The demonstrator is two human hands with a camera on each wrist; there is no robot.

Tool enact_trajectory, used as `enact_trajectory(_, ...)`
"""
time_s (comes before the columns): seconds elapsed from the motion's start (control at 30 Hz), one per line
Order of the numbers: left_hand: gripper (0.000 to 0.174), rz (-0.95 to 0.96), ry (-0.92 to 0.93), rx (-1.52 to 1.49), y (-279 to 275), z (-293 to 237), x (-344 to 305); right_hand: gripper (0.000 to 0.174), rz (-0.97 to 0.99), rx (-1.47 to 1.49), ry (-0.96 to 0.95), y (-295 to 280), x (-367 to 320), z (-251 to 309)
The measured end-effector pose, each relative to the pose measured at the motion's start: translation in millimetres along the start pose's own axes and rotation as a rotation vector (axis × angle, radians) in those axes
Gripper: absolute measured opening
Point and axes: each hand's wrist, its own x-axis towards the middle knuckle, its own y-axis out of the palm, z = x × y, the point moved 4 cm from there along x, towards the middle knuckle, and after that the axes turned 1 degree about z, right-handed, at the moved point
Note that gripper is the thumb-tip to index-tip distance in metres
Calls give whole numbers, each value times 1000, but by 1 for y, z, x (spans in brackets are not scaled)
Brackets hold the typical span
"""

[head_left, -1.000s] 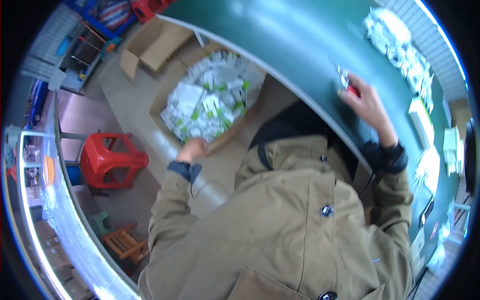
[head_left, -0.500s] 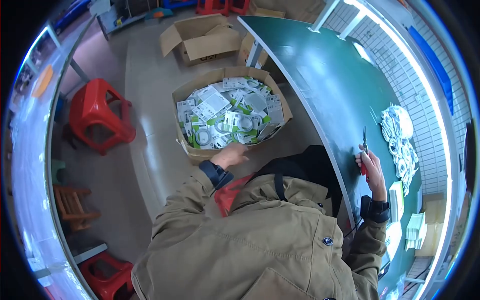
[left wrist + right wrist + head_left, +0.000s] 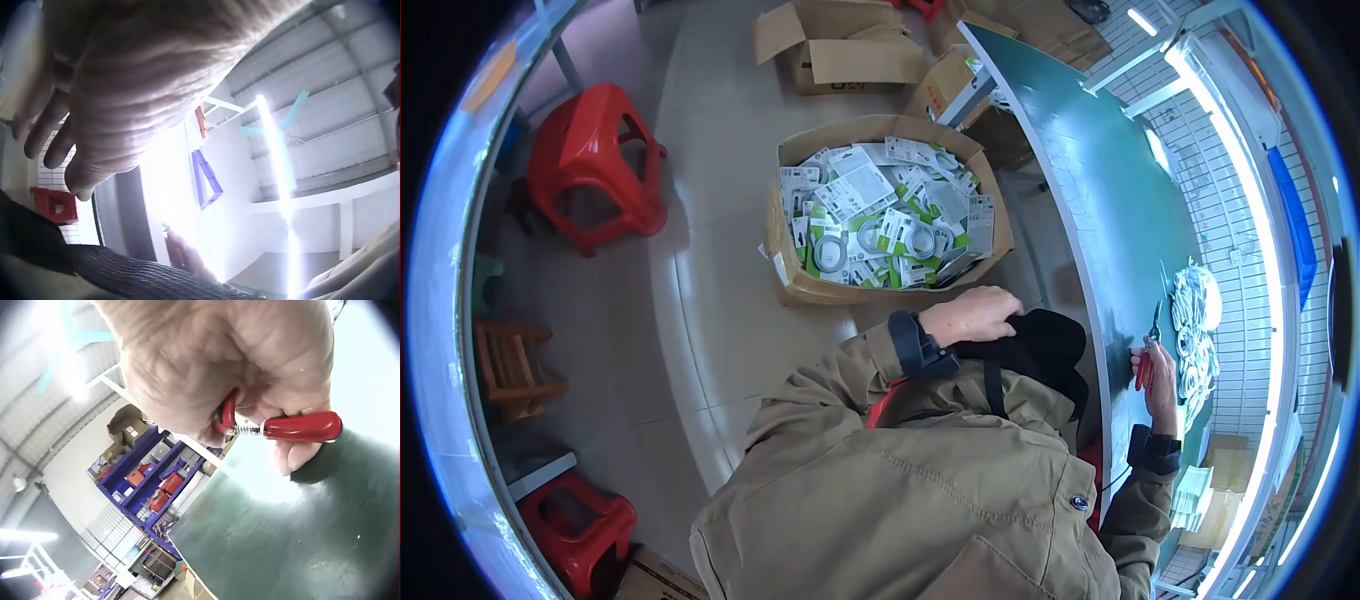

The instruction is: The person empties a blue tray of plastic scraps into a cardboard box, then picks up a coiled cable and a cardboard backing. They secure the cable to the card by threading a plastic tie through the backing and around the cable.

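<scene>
My right hand (image 3: 1162, 385) grips red-handled snips (image 3: 1142, 372) above the green table, their narrow dark tips pointing away from me. In the right wrist view, the fingers curl round the red handles (image 3: 303, 427), with a coil spring showing between them. Just beyond that hand lies a pile of coiled white cables (image 3: 1197, 320). My left hand (image 3: 972, 316) hovers over my black-clad lap, its fingers loosely bent and holding nothing. Ahead of it stands an open cardboard box (image 3: 825, 292) full of white-and-green carded packs (image 3: 870, 190), several showing round coils.
The green table (image 3: 1090, 180) runs along my right, with a wire grid (image 3: 1250, 250) behind it. Another open carton (image 3: 865, 62) sits past the full box. Red plastic stools (image 3: 590, 150) and a wooden stool (image 3: 518, 365) stand on the floor at left.
My left hand has come away from the box edge, moving right to my lap. The right hand still grips the snips over the table. The head view has turned.
</scene>
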Motion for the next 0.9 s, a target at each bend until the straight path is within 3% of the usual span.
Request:
enact_trajectory(0.3,38,79,113,-157,-12,-79,24,50,-49,-4,194,-1,-10,8)
enact_trajectory(0.4,34,63,232,-121,-18,-103,30,39,-20,-102,170,36,-31,45)
enact_trajectory(0.53,30,82,398,-112,-24,-129,59,33,121,-320,75,24,-41,52)
enact_trajectory(0.7,27,215,442,-44,-37,-186,119,55,61,-550,-136,-11,-46,45)
enact_trajectory(0.9,28,340,483,13,-19,-217,194,62,-66,-527,-203,-76,-66,79)
